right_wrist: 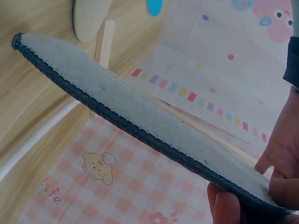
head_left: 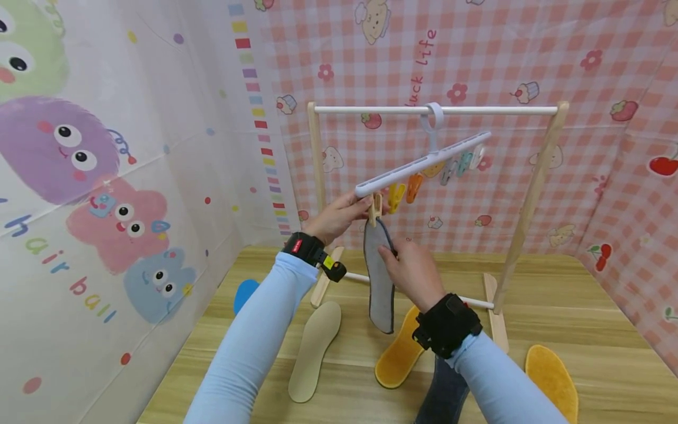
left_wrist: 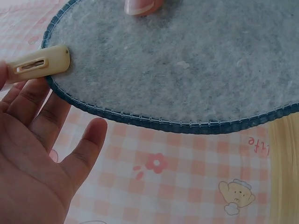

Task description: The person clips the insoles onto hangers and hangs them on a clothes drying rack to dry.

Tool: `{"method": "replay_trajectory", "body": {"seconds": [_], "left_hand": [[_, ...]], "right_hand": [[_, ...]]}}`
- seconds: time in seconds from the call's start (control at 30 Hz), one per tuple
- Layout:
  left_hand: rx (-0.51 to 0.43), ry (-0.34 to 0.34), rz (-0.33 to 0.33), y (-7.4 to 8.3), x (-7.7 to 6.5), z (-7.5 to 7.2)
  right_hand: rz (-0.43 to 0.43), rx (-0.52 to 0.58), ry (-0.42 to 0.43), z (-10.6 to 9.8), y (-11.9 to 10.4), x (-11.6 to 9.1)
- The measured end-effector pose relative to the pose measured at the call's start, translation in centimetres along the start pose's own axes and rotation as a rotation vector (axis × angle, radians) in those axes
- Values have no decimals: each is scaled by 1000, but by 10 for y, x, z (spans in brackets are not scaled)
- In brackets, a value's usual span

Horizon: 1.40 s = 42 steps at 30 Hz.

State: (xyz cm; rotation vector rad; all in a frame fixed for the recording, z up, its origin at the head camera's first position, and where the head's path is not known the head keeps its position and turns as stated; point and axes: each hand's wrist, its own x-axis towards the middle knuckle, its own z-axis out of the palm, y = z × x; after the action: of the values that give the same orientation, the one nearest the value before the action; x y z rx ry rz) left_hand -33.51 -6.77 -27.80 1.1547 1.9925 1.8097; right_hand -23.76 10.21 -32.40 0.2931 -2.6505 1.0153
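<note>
In the head view, the gray insole point(head_left: 379, 288), held above the table point(head_left: 352, 386), could be dropped if its edge is caught too shallowly by the clip point(head_left: 375, 211). Its side is pinched by the right hand point(head_left: 415, 269), nearly closed. Beyond, the clip is pinched by the left hand point(head_left: 339, 218), also nearly closed, under the low end of the tilted hanger point(head_left: 418, 167).

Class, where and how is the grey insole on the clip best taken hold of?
Probably best to pinch the grey insole across its long right edge, below the top, coming in from the right, where the right hand holds it. It is thin and hangs lengthwise, while the beige clip and left hand crowd its top end.
</note>
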Motion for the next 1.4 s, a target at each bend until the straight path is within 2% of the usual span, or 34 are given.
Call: {"method": "replay_trajectory", "body": {"seconds": [0.23, 0.5, 0.8, 1.03, 1.4], "left_hand": [[-6, 0, -37, -1, -4, 0], [5, 8, -70, -5, -6, -1], [17, 44, -103, -11, -8, -5], [-5, 75, -161, -14, -14, -10], [64, 147, -228, -29, -31, -22]], "right_hand": [[-42, -20, 14, 4, 0, -1], [-11, 8, -29, 7, 1, -2], [-74, -12, -44, 11, 6, -5], [-26, -12, -68, 13, 12, -10], [80, -11, -94, 13, 31, -19]]}}
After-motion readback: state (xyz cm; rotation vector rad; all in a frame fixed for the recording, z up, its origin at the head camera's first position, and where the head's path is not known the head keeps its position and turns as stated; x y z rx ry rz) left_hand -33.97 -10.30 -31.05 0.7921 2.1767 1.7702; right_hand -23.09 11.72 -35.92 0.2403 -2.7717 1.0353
